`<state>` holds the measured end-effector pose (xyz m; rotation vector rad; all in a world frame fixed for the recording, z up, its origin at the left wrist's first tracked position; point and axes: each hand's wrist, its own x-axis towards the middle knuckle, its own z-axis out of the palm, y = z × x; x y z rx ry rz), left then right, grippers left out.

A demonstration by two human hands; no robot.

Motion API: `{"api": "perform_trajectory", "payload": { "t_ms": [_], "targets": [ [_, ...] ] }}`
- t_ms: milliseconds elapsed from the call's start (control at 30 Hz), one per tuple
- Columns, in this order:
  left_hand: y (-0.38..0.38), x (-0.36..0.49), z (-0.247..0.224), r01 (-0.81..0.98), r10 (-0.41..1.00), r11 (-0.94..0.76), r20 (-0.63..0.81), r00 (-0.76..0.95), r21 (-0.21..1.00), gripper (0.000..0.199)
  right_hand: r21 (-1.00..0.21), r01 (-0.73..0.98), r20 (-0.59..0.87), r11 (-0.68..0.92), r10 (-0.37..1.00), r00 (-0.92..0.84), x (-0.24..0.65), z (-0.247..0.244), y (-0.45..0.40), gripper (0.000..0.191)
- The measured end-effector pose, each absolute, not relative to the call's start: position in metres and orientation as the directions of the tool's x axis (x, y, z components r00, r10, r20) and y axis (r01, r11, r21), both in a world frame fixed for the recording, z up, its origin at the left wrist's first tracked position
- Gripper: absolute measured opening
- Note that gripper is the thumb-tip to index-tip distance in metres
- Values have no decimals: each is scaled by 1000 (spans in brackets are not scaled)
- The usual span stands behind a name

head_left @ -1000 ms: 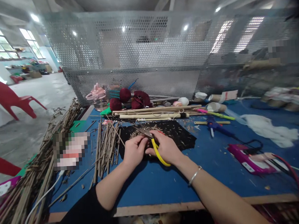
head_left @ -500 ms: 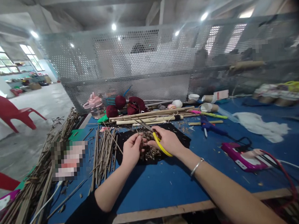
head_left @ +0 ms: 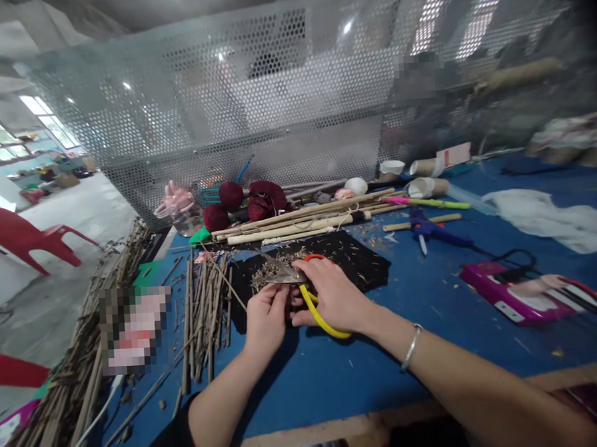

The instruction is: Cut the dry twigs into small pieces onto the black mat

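My right hand (head_left: 339, 295) is closed round the scissors (head_left: 324, 321), which have yellow and red handles. The blades are spread apart and point left, over a black cloth (head_left: 365, 267). At the lower blade, my left hand (head_left: 264, 319) is closed in a pinch. Whatever lies between its fingers is hidden, too small to name. Dry brown plant clippings (head_left: 263, 271) lie heaped on the cloth just beyond both hands, with loose bits scattered to the right. Left of the cloth lie several thin dry stalks (head_left: 198, 315) on the blue table (head_left: 366, 373).
A bundle of long dry stems (head_left: 60, 369) runs along the left edge, beside a blurred-out pink object (head_left: 139, 332). A blue glue gun (head_left: 423, 227) and a purple power strip (head_left: 512, 292) are on the right. Pale sticks (head_left: 298, 225) and dark red balls (head_left: 231, 195) stand behind, before a perforated screen (head_left: 252, 106).
The view has tipped downward and tilted. Both hands have come nearer on the cloth, uncovering the heap of clippings behind them. The scissors have swung so their blades point more to the left.
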<state>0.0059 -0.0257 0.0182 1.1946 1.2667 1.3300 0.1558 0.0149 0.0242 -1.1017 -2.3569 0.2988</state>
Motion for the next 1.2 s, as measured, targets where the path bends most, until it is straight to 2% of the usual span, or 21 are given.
{"api": "perform_trajectory", "payload": {
  "t_ms": [167, 300, 500, 867, 1000, 1100, 1200],
  "targets": [
    [-29, 7, 16, 38, 987, -79, 84, -137, 996, 28, -377, 674, 372, 635, 771, -518, 154, 27, 9, 86],
    [-31, 5, 14, 141, 976, -140, 161, -148, 980, 30, -363, 687, 391, 630, 772, -501, 152, 26, 8, 89],
    [-32, 3, 21, 327, 949, -237, 289, -123, 915, 26, -415, 674, 367, 611, 790, -490, 150, 26, 6, 72],
    [-33, 2, 23, 199, 966, -215, 237, -98, 956, 25, -488, 673, 303, 555, 831, -466, 148, 23, 5, 50],
    [-30, 2, 18, 118, 983, -116, 130, -127, 986, 32, -517, 680, 268, 519, 853, -447, 149, 20, 9, 40],
    [-28, 3, 16, 27, 985, -72, 76, -157, 997, 37, -486, 702, 281, 520, 854, -438, 151, 20, 11, 43],
    [-28, 3, 16, -18, 984, -77, 74, -160, 997, 33, -439, 694, 318, 571, 821, -474, 151, 22, 11, 56]
  ]
}}
